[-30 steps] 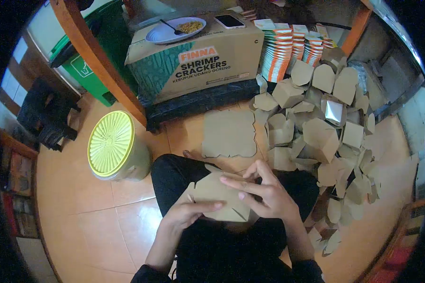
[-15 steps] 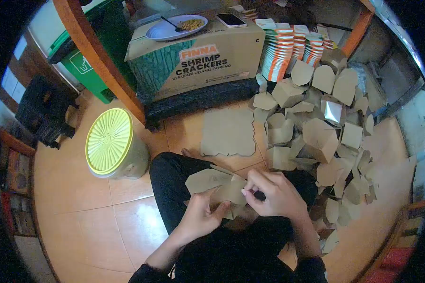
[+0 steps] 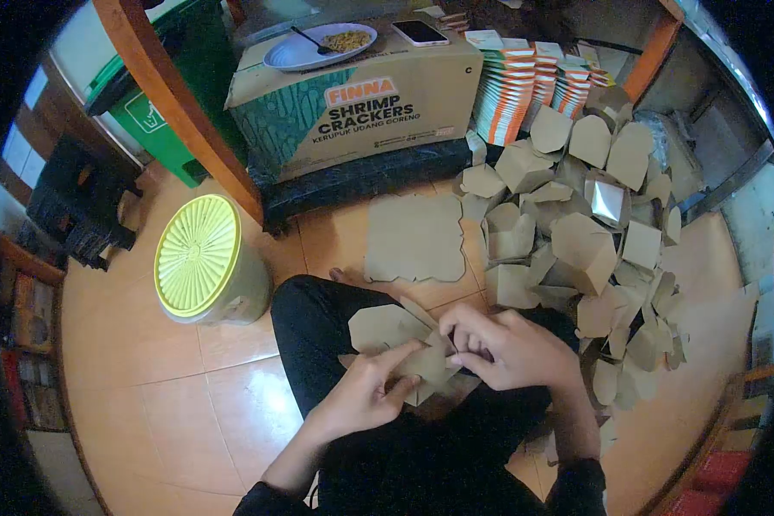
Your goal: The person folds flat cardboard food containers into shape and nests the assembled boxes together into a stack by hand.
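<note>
Above my lap is a brown paper food box (image 3: 385, 330), partly folded, with its flaps sticking out. My left hand (image 3: 365, 391) grips its near left side, thumb and fingers closed on the cardboard. At the box's right side my right hand (image 3: 512, 348) pinches a flap between bent fingers and thumb. The fingers cover part of the folded edge. On the floor just beyond my legs lie flat brown cardboard sheets (image 3: 414, 236) with notched edges. To the right is a large heap of folded brown boxes (image 3: 583, 249).
A tub with a yellow lid (image 3: 199, 255) stands at left. Behind are a shrimp crackers carton (image 3: 361, 116) bearing a plate (image 3: 288, 56) and a phone (image 3: 420, 33), and stacks of orange-and-white packs (image 3: 500, 95). A wooden post (image 3: 176, 112) rises beside a green bin (image 3: 150, 129).
The box has turned a little in my hands. My right hand has shifted slightly right, its fingers now pressed against the box's right flap. My left fingers reach further over the cardboard.
</note>
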### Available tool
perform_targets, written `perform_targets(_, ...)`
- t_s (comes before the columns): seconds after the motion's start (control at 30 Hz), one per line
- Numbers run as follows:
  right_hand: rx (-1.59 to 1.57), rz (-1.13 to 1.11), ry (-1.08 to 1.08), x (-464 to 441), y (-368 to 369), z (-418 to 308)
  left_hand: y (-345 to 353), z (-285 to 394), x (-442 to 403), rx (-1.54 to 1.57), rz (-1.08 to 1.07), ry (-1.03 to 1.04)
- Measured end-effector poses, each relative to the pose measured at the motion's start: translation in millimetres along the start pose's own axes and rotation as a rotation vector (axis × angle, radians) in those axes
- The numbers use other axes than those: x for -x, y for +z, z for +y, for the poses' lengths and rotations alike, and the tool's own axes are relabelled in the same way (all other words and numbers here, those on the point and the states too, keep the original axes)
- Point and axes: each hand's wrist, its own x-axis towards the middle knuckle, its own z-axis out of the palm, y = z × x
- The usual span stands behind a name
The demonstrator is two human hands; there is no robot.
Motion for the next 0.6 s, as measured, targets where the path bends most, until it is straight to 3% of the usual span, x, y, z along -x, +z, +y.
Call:
perform_targets(0.07,-0.057,-0.054,-0.016,-2,-7,-4,-5,2,-2,-0.077,-0.095,0.065)
perform_targets(0.17,0.124,-0.403,0.029,-4,-11,12,-5,-2,-3,-0.036,-0.205,0.104)
perform_targets(0.27,0.403,-0.431,-0.087,-9,0,14,-10,7,-6,0.062,-0.338,-0.033)
perform_targets(0.37,0.597,-0.076,-0.254,-1,14,24,-5,-16,-8,0.060,-0.152,0.162)
perform_targets(0.47,0.656,-0.070,-0.155,1,18,22,-10,-13,-17,0.121,-0.229,0.019)
perform_targets(0.6,0.580,0.198,0.088,19,7,40,10,5,-28,0.008,0.237,0.318)
